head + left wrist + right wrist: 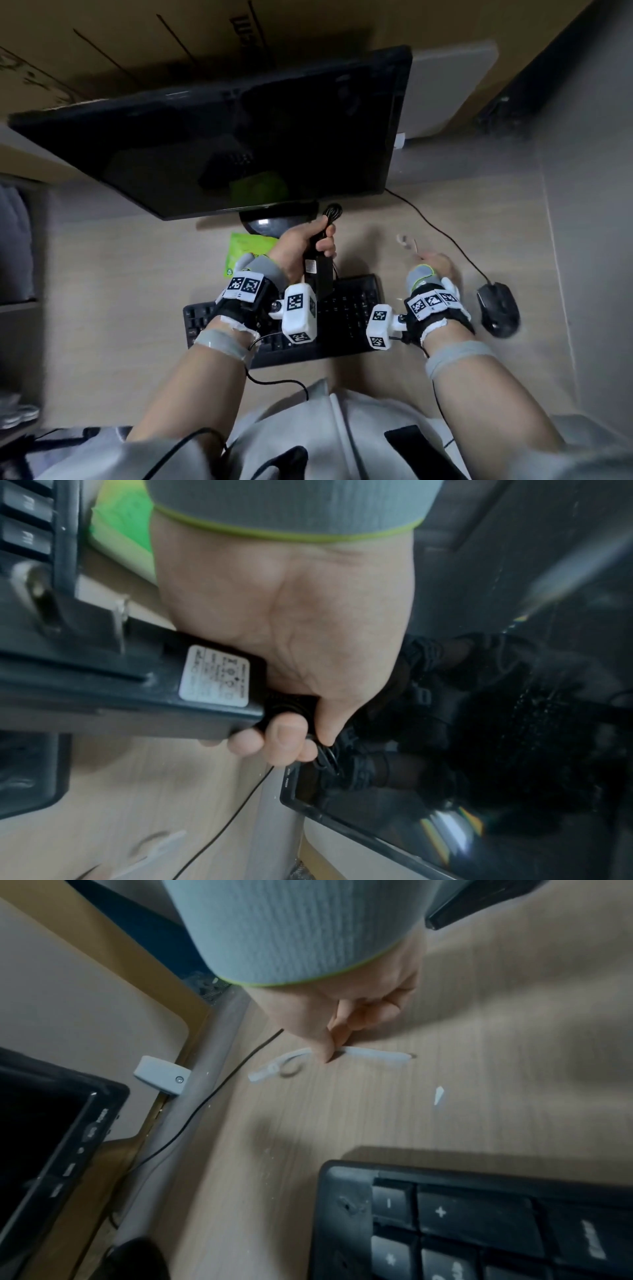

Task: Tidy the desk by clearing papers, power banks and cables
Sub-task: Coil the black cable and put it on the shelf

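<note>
My left hand (pixel 315 240) grips a black power adapter (pixel 318 274) with a white label (pixel 212 674), lifted above the keyboard. Its coiled black cable (pixel 334 212) sticks out past the fingers (pixel 274 737), close to the monitor's lower edge. My right hand (pixel 435 262) is down on the desk to the right. Its thumb and a fingertip (pixel 330 1047) pinch a thin white strip (pixel 373 1054) with a small loop at one end (pixel 406 241). A green paper (pixel 250 246) lies under the monitor stand, partly hidden by my left wrist.
A dark monitor (pixel 239 137) stands at the back, with a black keyboard (pixel 349 315) in front of it. A black mouse (pixel 496 308) sits at the right, its cable (pixel 442 229) running back behind the monitor. A tiny white scrap (pixel 439 1095) lies near the strip.
</note>
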`<state>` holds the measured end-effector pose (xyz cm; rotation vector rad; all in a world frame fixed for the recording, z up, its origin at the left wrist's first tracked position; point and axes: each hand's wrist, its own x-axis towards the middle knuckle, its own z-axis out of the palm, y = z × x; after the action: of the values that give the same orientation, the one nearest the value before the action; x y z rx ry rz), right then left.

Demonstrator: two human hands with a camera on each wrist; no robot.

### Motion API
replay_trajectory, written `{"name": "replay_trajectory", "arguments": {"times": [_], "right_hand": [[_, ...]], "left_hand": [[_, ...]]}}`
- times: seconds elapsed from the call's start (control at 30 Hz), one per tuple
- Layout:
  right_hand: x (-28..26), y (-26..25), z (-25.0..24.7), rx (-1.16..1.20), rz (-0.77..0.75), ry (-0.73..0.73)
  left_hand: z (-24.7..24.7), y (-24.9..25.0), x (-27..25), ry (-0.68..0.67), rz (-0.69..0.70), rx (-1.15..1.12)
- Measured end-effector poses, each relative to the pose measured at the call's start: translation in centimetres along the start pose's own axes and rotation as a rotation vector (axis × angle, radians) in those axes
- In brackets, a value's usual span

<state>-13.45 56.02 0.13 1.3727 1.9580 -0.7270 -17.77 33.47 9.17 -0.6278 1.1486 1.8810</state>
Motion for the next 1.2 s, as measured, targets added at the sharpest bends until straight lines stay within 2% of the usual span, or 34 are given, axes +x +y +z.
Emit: {"name": "replay_trajectory", "arguments": {"times": [0.03, 0.07, 0.17, 0.23, 0.27, 0.37, 0.5, 0.6, 0.67, 0.77, 0.9, 1.0, 1.13, 1.17, 1.2], "right_hand": [[0.2, -0.3, 0.0, -0.058, -0.014, 0.022], [-0.5, -0.4, -0.4, 0.027, -0.004, 0.038], [-2.3, -1.2, -0.8, 0.280, -0.198, -0.001], [-4.2, -1.6, -0.9, 0.391, -0.348, -0.095], [-4.8, -2.1, -0.8, 0.452, -0.363, -0.188], [-7.6, -2.9, -1.2, 0.429, -0.501, -0.396], [-11.8, -3.6, -2.1, 0.428, -0.667, -0.536], [-15.3, -3.9, -2.7, 0.341, -0.806, -0.587], [-18.2, -3.5, -3.2, 0.304, -0.906, -0.606], [-20.8, -2.7, -3.5, 0.308, -0.961, -0.613], [-23.0, -1.7, -4.0, 0.343, -1.036, -0.622], [-25.2, -1.6, -4.6, 0.414, -1.085, -0.745], [-28.5, -1.8, -5.7, 0.495, -0.959, -1.138], [-29.2, -1.8, -5.6, 0.490, -0.967, -1.168], [-29.7, -1.7, -5.3, 0.455, -1.009, -1.130]], "left_hand": [[0.0, -0.1, 0.0, 0.002, 0.011, 0.016], [-0.1, -0.1, -0.1, 0.001, 0.031, 0.041], [-0.1, -0.2, -0.7, 0.008, 0.106, 0.124], [0.0, -0.5, -1.7, 0.019, 0.149, 0.169], [0.0, -0.5, -1.8, 0.018, 0.152, 0.190], [0.1, -0.5, -3.6, 0.000, 0.150, 0.254], [0.4, -0.9, -6.2, -0.016, 0.165, 0.200], [0.6, -0.9, -8.9, 0.036, 0.289, 0.171], [0.2, -0.8, -11.3, 0.122, 0.425, 0.212], [-0.5, -0.7, -13.5, 0.279, 0.549, 0.334], [-1.7, -1.0, -15.5, 0.441, 0.654, 0.270], [-1.9, -1.5, -17.0, 0.434, 0.665, 0.281], [-2.3, -2.2, -18.9, 0.375, 0.683, 0.328], [-2.5, -2.3, -19.3, 0.373, 0.692, 0.326], [-2.6, -2.5, -19.7, 0.375, 0.700, 0.329]]}}
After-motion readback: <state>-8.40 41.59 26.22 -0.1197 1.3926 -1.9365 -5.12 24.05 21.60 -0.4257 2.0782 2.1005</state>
